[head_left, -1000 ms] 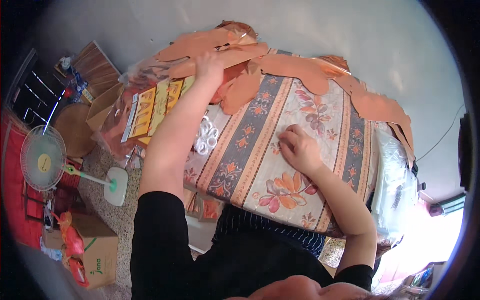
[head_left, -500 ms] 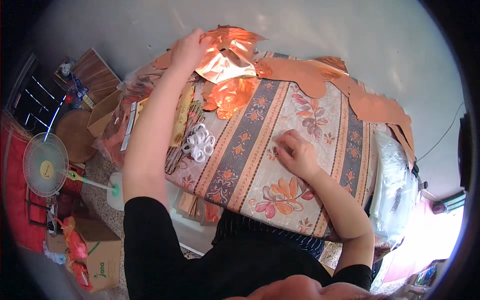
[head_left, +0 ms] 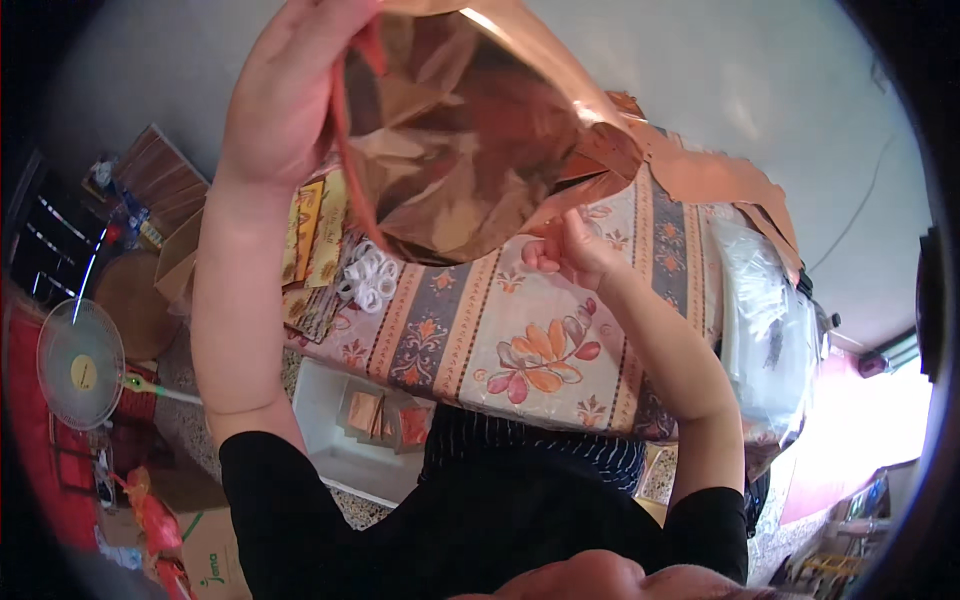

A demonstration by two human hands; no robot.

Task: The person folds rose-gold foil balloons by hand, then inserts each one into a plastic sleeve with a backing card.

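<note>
My left hand [head_left: 285, 95] is raised high, its fingers closed on the edge of a large copper-coloured foil balloon [head_left: 450, 130]. The balloon hangs uninflated, creased and curved, its shiny surface facing me. Below its lower right edge is my right hand [head_left: 575, 255], thumb raised and apart from loosely curled fingers, with nothing visible in it. The thumb tip comes close to the foil; whether they touch I cannot tell. Another matte copper foil shape [head_left: 715, 170] lies flat along the far right of the table, partly covered by the raised balloon.
White ribbon rings [head_left: 368, 278] lie beside yellow printed packets [head_left: 325, 225] on the flowered tablecloth [head_left: 540, 365]. Clear plastic bags [head_left: 765, 310] rest at the right edge. Below the table stands a white bin [head_left: 325, 420] with copper packets. A fan [head_left: 82, 365] is at left.
My left hand has lifted the foil balloon from the far side of the table and brought it up and nearer. My right hand has shifted slightly left and away, toward the foil's lower edge.
</note>
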